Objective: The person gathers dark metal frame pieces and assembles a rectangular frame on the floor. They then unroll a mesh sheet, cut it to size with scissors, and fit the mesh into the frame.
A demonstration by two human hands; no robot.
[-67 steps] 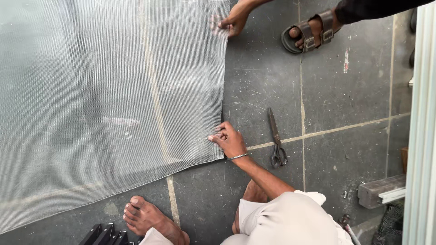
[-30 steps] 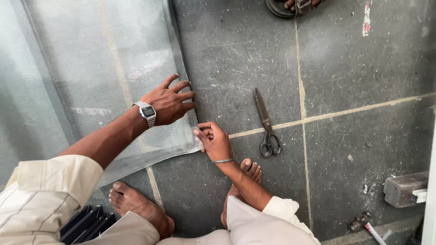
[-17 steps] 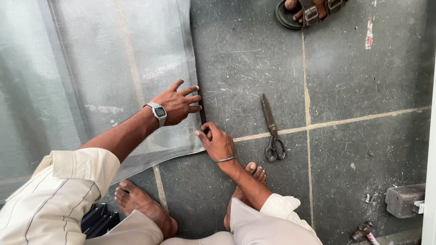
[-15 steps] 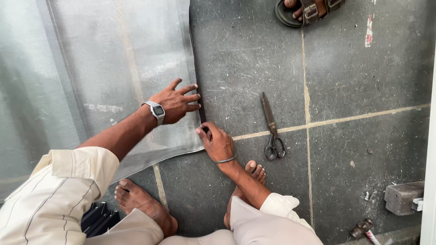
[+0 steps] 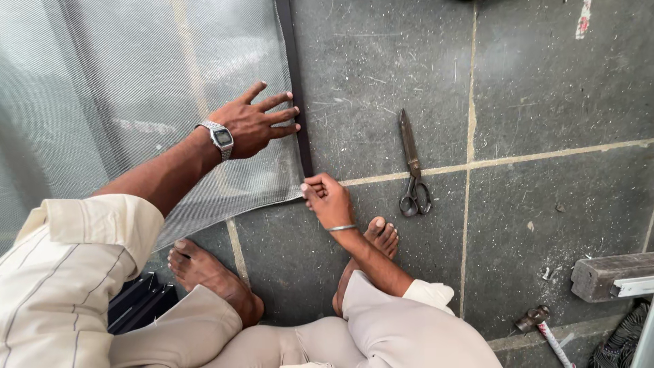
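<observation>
While left hand (image 5: 255,126) lies splayed on mesh (image 5: 136,102), right hand (image 5: 328,201) pinches mesh corner

Left hand (image 5: 255,126) flat on mesh (image 5: 136,102), fingers spread, tips at its dark edge strip (image 5: 294,82). Right hand (image 5: 328,201) pinches mesh corner on tile floor (image 5: 545,88). Scissors (image 5: 412,167) lie closed just right. Bare feet below.

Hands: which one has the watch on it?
The left hand, spread flat on the mesh sheet, has the silver wristwatch. The right hand, pinching the mesh corner, has only a thin bangle.
</observation>
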